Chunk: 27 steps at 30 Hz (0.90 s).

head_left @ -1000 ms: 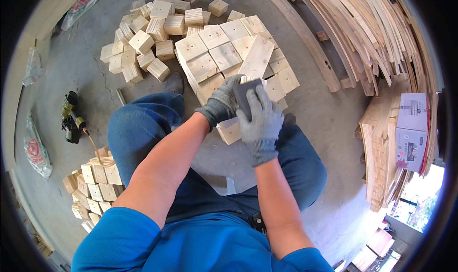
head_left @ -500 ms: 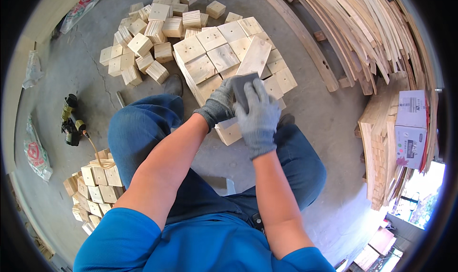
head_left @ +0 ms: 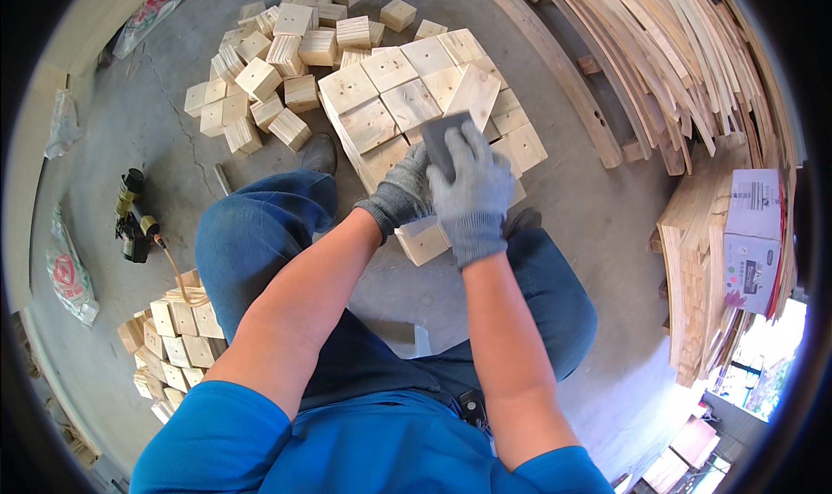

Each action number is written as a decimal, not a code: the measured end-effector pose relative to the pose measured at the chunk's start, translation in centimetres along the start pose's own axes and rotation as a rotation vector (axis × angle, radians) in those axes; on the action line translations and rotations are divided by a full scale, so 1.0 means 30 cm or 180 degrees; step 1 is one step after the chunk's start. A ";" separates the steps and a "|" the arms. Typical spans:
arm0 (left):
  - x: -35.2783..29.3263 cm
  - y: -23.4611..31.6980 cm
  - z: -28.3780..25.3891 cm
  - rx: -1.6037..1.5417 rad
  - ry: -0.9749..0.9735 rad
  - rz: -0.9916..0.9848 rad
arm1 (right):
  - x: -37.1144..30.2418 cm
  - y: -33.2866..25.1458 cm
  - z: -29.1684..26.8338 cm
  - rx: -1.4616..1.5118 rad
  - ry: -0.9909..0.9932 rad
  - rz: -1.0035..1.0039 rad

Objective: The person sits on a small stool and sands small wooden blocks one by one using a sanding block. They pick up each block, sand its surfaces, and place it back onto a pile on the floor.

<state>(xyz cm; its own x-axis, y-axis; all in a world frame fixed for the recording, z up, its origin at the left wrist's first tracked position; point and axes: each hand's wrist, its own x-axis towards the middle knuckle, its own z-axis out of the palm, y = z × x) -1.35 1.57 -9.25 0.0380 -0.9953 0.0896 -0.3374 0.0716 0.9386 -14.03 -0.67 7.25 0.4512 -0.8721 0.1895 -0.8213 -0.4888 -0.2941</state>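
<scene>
In front of me is a low, close-set stack of pale wooden blocks, with a loose flat piece of wood lying aslant on top. Over its near side, my right hand, in a grey knitted glove, grips a dark grey sanding block, fingers stretched along it. Close beside it, my left hand, gloved too, has its fingers curled in; whatever they hold is hidden behind the hands. A pale wooden block shows just below the gloves.
Loose wooden blocks are heaped beyond my left knee, and another pile stands near my left elbow. A nail gun with a hose lies on the floor at left. Long wood strips and a carton are at right.
My right hand and the sanding block have shifted slightly up, and the sanding block now shows more of its broad face. The left hand has hardly moved. The whole view has shifted a little.
</scene>
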 end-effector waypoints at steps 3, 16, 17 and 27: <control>0.015 0.116 0.012 -0.0616 -0.0227 -0.0058 | 0.130 0.032 -0.008 -0.0199 -0.0114 0.0247; 0.024 0.076 0.002 0.0001 0.0115 0.0102 | -0.245 0.048 -0.053 -0.0125 -0.0023 -0.0018; 0.027 0.091 -0.002 -0.0124 0.0117 -0.0046 | -0.294 0.054 -0.058 -0.0107 0.0011 -0.0065; 0.005 0.077 0.000 0.0376 0.0227 0.0452 | -0.132 0.044 -0.038 0.0044 0.0075 -0.0040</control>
<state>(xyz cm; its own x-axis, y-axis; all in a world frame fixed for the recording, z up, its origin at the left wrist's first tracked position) -2.12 1.58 -7.07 0.0471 -0.9682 0.2457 -0.4519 0.1987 0.8696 -17.31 2.18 7.19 0.4531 -0.8651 0.2153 -0.8106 -0.5003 -0.3044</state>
